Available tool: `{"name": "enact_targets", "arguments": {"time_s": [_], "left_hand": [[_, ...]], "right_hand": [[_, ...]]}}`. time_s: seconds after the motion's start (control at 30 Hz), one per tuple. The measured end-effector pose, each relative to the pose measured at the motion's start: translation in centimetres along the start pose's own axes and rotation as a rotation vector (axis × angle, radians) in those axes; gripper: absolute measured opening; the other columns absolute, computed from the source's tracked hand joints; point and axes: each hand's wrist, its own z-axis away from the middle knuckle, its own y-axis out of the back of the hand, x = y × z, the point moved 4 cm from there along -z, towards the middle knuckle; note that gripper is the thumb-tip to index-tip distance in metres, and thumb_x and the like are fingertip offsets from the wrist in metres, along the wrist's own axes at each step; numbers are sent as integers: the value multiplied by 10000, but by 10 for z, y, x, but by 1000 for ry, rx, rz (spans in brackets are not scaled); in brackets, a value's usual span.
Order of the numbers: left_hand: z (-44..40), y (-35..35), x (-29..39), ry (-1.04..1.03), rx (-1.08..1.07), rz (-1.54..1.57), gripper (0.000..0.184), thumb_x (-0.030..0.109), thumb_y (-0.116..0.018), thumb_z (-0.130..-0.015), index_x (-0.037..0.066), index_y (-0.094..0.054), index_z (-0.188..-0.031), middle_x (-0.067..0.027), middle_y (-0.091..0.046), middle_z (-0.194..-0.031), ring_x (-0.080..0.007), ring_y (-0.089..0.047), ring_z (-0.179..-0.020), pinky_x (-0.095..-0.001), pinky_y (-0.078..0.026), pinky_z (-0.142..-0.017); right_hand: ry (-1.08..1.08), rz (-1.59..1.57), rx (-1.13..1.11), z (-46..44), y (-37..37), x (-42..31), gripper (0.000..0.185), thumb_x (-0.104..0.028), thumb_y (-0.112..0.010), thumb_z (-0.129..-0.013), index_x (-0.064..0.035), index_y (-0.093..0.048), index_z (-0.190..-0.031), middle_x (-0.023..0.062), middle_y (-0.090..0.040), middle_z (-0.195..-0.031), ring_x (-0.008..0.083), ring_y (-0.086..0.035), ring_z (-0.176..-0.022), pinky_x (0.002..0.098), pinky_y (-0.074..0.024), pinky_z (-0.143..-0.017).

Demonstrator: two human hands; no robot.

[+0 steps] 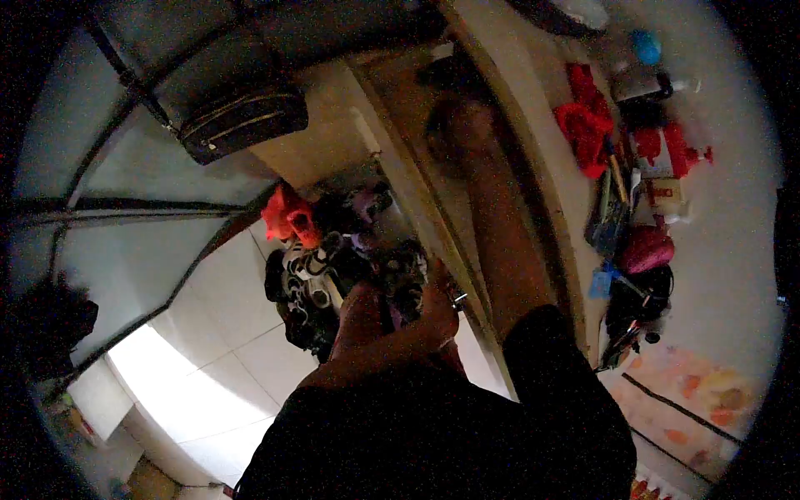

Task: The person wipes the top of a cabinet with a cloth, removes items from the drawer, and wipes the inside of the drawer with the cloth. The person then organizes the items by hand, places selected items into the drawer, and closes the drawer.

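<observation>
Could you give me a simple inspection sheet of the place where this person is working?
Surface: pale top right of the drawer, crowded along its near edge.
Job's things: wooden drawer, pulled open; contents too dark to tell.
Clutter: red item and pink item among small things on the top; jumbled heap left of the drawer.
Hands: right hand inside the drawer, blurred; left hand at its front, grip unclear.
Cables: nothing seen for certain.
Surroundings: tiled floor, partly brightly lit; black zipped bag.
</observation>
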Motion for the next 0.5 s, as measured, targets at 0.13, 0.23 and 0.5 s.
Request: {"name": "enact_targets", "arguments": {"time_s": [0.13, 0.23, 0.5], "left_hand": [[-13, 7, 6, -2, -87, -2, 708, 606, -589, -996, 98, -483, -1477, -123, -556, -1365, -336, -532, -1216, -522, -457, -996], [-14, 10, 17, 123, -47, 91, 617, 545, -548, -1032, 72, -519, -1427, -130, -570, -1340, -334, -551, -1197, -532, -476, -986], [-3, 11, 22, 188, -87, 339, 403, 386, -445, -1084, 52, -614, -1233, -114, -632, -1162, -313, -616, -1070, -476, -519, -931]], "right_hand": [[76, -83, -74, 35, 13, -17, 427, -328, -630, -995, -124, -606, -1369, 146, -563, -1393, 387, -519, -1272, 554, -465, -987], [93, -25, -129, 112, 48, -16, 408, -317, -621, -1001, -111, -610, -1352, 146, -578, -1365, 377, -541, -1243, 534, -485, -959], [-13, 37, 8, 49, 28, 6, 360, -287, -597, -1016, -77, -620, -1308, 146, -618, -1292, 349, -599, -1164, 481, -539, -884]]}}
